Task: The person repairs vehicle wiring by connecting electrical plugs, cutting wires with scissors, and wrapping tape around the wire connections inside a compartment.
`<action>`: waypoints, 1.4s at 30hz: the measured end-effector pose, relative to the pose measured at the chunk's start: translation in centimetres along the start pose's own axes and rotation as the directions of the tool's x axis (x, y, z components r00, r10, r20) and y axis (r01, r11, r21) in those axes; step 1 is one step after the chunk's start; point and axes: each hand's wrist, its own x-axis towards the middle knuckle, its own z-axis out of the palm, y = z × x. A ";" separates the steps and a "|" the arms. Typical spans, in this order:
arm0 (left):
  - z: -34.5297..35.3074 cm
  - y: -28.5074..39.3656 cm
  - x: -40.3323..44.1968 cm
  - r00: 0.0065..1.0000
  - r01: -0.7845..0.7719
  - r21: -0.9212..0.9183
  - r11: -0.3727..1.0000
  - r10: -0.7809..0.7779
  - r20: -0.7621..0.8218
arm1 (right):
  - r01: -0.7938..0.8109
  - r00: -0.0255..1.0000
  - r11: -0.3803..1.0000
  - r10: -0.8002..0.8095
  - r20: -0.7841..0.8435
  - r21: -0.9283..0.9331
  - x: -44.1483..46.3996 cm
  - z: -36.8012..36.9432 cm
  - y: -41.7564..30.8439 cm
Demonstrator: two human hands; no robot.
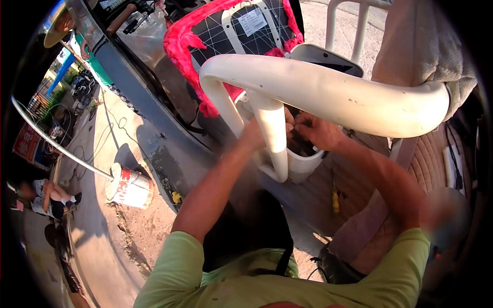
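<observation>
"White, open-topped, hard-walled housing [304, 168], that's the thing in hand. Location?"

"Ahead of the wearer, below the thick cream-white curved tubular frame [328, 90]. Both bare hands at its mouth."

"Grip?"

"Left hand [289, 122]: partly hidden behind a frame post, visible fingers bent. Right hand [323, 132]: fingers curled, tips right near the left's. Pinching posture on both, but whatever is between the fingertips is too small to make out. Can't tell if either holds something."

"Inside of the housing?"

"Dark, parts unreadable."

"Nearby stuff?"

"Tipped-up seat with black underside and fuzzy bright-red edging [181, 56], beyond the frame; white printed paper label [252, 21] stuck on it. Brown quilted cover [362, 172] right of the housing, yellow-handled screwdriver [335, 201] on it, near the right forearm. Grey padded cloth [423, 43] over the frame's right end."

"Background, quick?"

"Red-and-white paint-marked bucket [132, 189] on the pavement at image left, pale slim pole [61, 149] slanting up from it. Person in a green top [97, 66] at upper left, another person [45, 197] seated lower down."
</observation>
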 end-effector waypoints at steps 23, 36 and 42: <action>-0.1 0.7 -0.7 0.999 -0.037 0.177 0.983 0.038 -0.003 | -0.016 0.999 0.999 0.017 -0.028 0.030 0.2 -0.7 -1.5; 0.2 -0.2 -0.5 0.941 -0.295 0.357 0.887 0.334 -0.053 | -0.165 0.984 0.971 0.151 0.094 0.173 0.5 -0.3 -1.1; 1.7 -2.0 -0.3 0.923 -0.245 0.529 0.812 0.363 -0.129 | -0.076 0.988 0.988 0.057 0.141 0.132 -0.1 0.8 4.8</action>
